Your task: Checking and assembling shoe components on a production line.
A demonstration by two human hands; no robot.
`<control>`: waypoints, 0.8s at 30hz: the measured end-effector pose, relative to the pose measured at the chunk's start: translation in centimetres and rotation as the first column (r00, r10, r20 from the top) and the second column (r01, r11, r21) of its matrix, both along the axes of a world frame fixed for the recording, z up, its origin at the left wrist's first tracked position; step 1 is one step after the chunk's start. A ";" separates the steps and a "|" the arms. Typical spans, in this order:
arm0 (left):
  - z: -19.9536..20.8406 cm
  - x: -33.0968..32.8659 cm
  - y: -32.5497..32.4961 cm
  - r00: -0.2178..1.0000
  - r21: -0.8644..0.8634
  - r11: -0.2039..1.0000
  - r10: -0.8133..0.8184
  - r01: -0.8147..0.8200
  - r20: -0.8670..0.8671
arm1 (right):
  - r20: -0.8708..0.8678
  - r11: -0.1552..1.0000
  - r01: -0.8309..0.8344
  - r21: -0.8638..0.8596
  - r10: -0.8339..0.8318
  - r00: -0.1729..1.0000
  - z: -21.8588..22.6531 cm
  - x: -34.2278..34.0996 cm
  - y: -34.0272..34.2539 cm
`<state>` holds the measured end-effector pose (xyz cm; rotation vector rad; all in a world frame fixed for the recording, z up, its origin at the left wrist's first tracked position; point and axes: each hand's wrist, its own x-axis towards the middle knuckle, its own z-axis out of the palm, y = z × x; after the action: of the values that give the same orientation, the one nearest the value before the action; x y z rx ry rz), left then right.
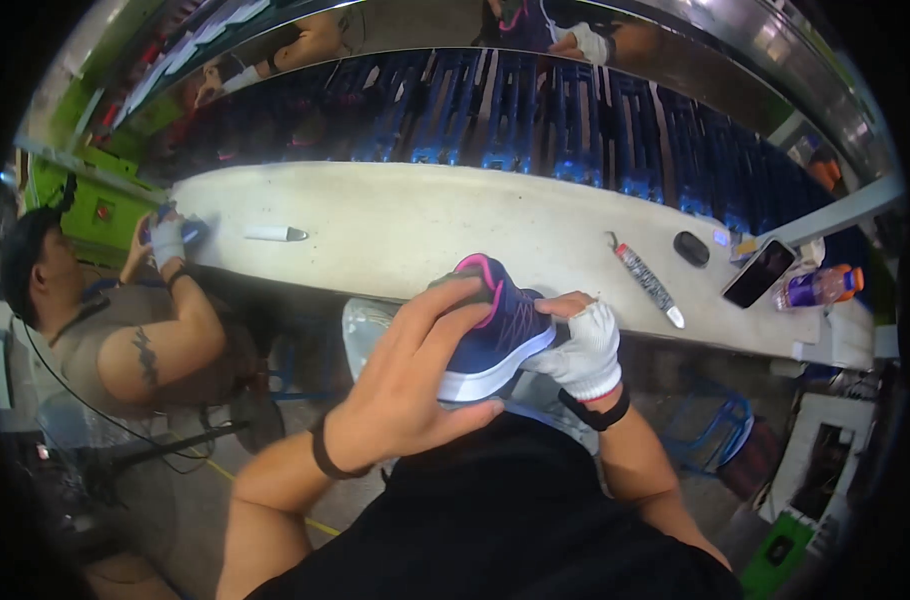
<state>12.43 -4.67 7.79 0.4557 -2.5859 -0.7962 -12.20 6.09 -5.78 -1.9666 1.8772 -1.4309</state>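
Two hands were on one shoe [497, 335], and what a grip it was. The left hand [410, 385] was bare, fingers spread wide and curled over the heel end, thumb tucked under the white sole. The right hand [583, 350], in a white fingerless glove, cupped the toe side from below, its fingertips pressed against the upper. That navy sneaker with the pink collar sat tilted in mid-air, just short of the edge of the long pale workbench [425, 215], over the person's lap.

How far along? Judging by looks, the shoe was already whole, sole joined to upper, so this read as a late check or finishing pass, with no tool in either hand. A striped tube [645, 280] lay untouched on the bench, well apart, near a phone [760, 272]. A co-worker [125, 330] at the left was busy with another piece.
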 end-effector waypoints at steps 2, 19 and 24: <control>-1.4 0.8 1.0 0.997 -0.050 0.996 0.076 -0.077 -0.026 | -0.029 1.000 -0.006 -0.009 0.005 1.000 0.1 -0.2 -0.5; -4.2 3.5 -1.0 0.911 0.123 0.992 0.086 -0.039 -0.403 | 0.993 0.985 -0.157 -0.073 0.086 0.081 -1.3 3.3 2.4; -6.9 2.0 -1.7 0.730 0.300 0.933 0.063 0.198 -0.680 | 0.960 0.969 0.002 -0.246 0.243 0.139 2.8 -2.1 3.1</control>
<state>14.48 -6.36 0.86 0.1122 -1.7729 -1.2010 -14.31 9.17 -3.02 -0.5778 0.8582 -2.0730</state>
